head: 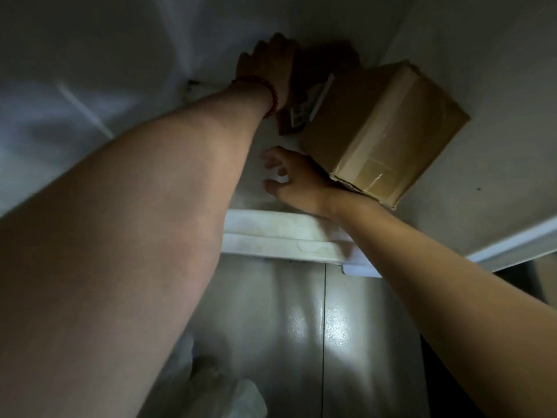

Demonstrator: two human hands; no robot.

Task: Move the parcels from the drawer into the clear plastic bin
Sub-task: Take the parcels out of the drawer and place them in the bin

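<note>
Two cardboard parcels lie in the white drawer [120,70]. The large taped parcel [382,131] sits at the right, tilted. Behind it, at the drawer's back, a smaller darker parcel [324,67] with a white label is partly hidden. My left hand [268,64], a red bead bracelet on the wrist, presses against that parcel's left side with fingers curled over its far edge. My right hand [292,176] is low in the drawer with fingers spread and holding nothing. The large parcel's near corner covers its wrist.
The drawer's white front rim [286,236] crosses the middle of the view. Below it is shiny tiled floor [331,327]. A blurred piece of translucent plastic [220,387] shows at the bottom edge. The light is dim.
</note>
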